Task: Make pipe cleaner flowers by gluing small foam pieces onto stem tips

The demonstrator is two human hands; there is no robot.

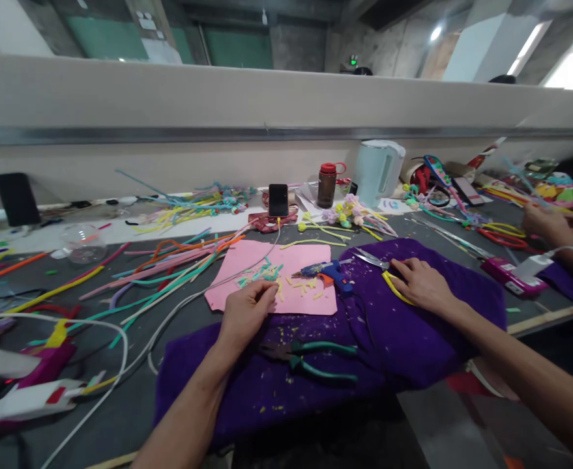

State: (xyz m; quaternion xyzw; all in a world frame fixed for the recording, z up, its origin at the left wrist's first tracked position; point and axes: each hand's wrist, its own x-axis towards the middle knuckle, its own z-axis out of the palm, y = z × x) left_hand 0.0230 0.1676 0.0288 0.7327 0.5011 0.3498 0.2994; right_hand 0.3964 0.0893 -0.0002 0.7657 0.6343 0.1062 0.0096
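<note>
Apparently a craft workshop: scissors (378, 262), glue gun (334, 273), pipe cleaners (169, 262).

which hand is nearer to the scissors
Right: the right hand is at the yellow handles of the scissors. The left hand is well to their left, by the pink sheet, beyond the glue gun.

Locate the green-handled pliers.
Lower middle of the head view: the green-handled pliers lie on the purple cloth, just below the pink sheet, right of the left forearm.
</note>
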